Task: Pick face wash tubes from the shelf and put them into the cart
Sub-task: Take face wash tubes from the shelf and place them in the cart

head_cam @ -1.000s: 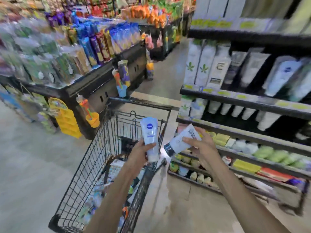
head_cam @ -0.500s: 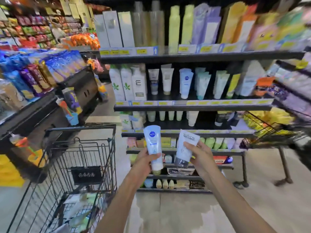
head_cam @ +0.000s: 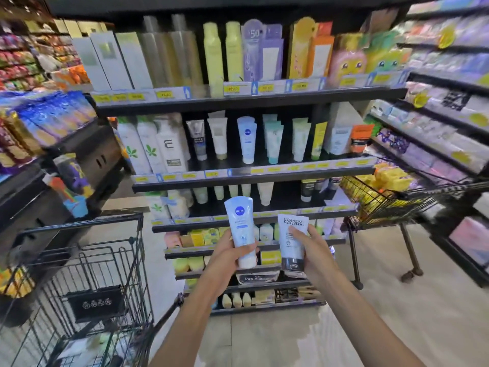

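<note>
Two plastic face wash tubes are held upright, cap down, before a black store shelf (head_cam: 251, 178) of toiletries. The left hand (head_cam: 227, 256) grips the pale blue tube (head_cam: 241, 229); the right hand (head_cam: 312, 250) grips the white-and-grey tube (head_cam: 291, 243) just beside it. A black wire shopping cart (head_cam: 87, 274) stands at lower left, apart from both.

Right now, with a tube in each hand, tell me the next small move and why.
Probably swing the left hand leftward and lower its light-blue Nivea tube into the black wire cart. Both hands grip tubes upright facing the shelf, and the cart stands to the left.
</note>
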Demonstrator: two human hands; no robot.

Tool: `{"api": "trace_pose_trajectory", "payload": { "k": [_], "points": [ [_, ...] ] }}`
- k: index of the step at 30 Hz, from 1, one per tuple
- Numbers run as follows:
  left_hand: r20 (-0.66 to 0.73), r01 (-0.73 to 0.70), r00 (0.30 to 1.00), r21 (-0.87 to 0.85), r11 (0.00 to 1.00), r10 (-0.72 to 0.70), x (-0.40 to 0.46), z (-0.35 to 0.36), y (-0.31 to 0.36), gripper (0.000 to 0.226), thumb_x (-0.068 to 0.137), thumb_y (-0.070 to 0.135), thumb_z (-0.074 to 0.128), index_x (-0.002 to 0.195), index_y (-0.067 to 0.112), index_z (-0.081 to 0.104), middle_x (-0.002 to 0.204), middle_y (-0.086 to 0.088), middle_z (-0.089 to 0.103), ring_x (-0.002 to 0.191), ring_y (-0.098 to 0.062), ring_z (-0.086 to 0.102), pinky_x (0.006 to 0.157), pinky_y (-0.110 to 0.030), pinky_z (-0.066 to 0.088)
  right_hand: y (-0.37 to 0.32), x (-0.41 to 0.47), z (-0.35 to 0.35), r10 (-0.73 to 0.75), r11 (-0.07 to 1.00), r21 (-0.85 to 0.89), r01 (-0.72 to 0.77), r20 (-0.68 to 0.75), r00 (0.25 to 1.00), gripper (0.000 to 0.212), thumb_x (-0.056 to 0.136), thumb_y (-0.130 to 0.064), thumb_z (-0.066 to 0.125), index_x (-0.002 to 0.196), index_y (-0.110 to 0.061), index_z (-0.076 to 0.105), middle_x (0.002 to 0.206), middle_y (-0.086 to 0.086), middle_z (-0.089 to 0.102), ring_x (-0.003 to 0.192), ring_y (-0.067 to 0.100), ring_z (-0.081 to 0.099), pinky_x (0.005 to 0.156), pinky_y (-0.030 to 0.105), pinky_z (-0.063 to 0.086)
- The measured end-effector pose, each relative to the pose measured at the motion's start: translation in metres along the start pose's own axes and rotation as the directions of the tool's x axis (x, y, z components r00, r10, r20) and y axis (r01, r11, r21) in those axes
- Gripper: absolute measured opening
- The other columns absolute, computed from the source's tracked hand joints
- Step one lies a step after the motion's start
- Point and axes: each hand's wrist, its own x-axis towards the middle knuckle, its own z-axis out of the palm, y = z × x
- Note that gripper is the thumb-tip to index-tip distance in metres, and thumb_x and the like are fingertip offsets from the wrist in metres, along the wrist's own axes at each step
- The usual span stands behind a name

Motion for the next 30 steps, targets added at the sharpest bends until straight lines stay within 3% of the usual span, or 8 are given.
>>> {"api": "trace_pose_trajectory", "payload": {
  "k": [3,6,8,14,18,21,30],
  "points": [
    [-0.022,-0.004,1.000,-0.011,1.000,0.004,0.022,0.003,0.006,0.054,0.088,0.005,0.078,0.132,0.022,0.052,0.118,-0.009,0.075,0.106,-0.029,0.074,0.084,-0.047,0.059,-0.008,0.014,0.001,0.020,1.000,-0.001,-0.020,0.021,1.000,0.034,0.089,-0.013,0.078,0.121,-0.018,0.067,0.110,0.010,0.078,0.093,0.028,0.075,0.072,0.042,0.060],
    [-0.032,-0.045,0.999,-0.014,0.999,0.044,0.050,0.005,0.014,0.054,0.087,0.007,0.079,0.132,0.019,0.054,0.119,-0.010,0.075,0.108,-0.032,0.072,0.096,-0.057,0.056,-0.015,0.036,0.005,0.004,0.999,-0.049,-0.002,0.030,1.000,0.044,0.084,-0.008,0.082,0.122,-0.020,0.064,0.113,0.009,0.077,0.100,0.030,0.072,0.075,0.043,0.059],
    [-0.048,-0.085,0.995,-0.006,0.996,0.084,0.074,0.005,0.021,0.050,0.087,0.007,0.079,0.130,0.019,0.056,0.120,-0.008,0.074,0.109,-0.029,0.072,0.097,-0.058,0.056,-0.022,0.054,0.008,-0.015,0.996,-0.089,0.020,0.055,0.998,0.047,0.083,-0.007,0.083,0.123,-0.020,0.063,0.115,0.009,0.076,0.102,0.031,0.072,0.075,0.043,0.060],
    [-0.105,-0.201,0.973,0.046,0.978,0.205,0.147,0.007,0.054,0.045,0.086,0.010,0.081,0.126,0.023,0.063,0.116,0.001,0.075,0.108,-0.020,0.072,0.096,-0.052,0.058,-0.055,0.118,0.021,-0.089,0.976,-0.194,0.098,0.058,0.994,0.050,0.080,-0.005,0.085,0.121,-0.021,0.062,0.116,0.006,0.076,0.105,0.028,0.072,0.088,0.047,0.060],
    [-0.146,-0.274,0.948,0.076,0.959,0.282,0.188,0.008,0.081,0.044,0.085,0.009,0.082,0.121,0.026,0.065,0.115,0.004,0.076,0.107,-0.015,0.072,0.092,-0.042,0.059,-0.079,0.156,0.029,-0.143,0.974,-0.171,0.152,0.063,0.988,0.047,0.082,0.000,0.081,0.119,-0.022,0.062,0.115,0.004,0.076,0.105,0.026,0.072,0.084,0.043,0.059],
    [-0.200,-0.309,0.923,0.130,0.942,0.330,0.215,0.008,0.099,0.040,0.085,0.010,0.083,0.118,0.024,0.065,0.113,0.005,0.075,0.106,-0.015,0.072,0.087,-0.037,0.061,-0.085,0.177,0.028,-0.156,0.973,-0.161,0.166,0.069,0.985,0.050,0.082,0.002,0.080,0.125,-0.018,0.063,0.116,0.004,0.077,0.106,0.026,0.073,0.083,0.041,0.059],
    [-0.210,-0.361,0.863,0.379,0.852,0.460,0.282,0.010,0.140,0.054,0.082,0.020,0.086,0.129,0.019,0.061,0.120,0.003,0.072,0.110,-0.013,0.069,0.091,-0.035,0.060,-0.095,0.210,0.026,-0.162,0.977,-0.132,0.170,0.065,0.985,0.048,0.084,0.001,0.079,0.125,-0.017,0.061,0.117,0.004,0.076,0.104,0.025,0.072,0.079,0.038,0.058]
  ]
}}
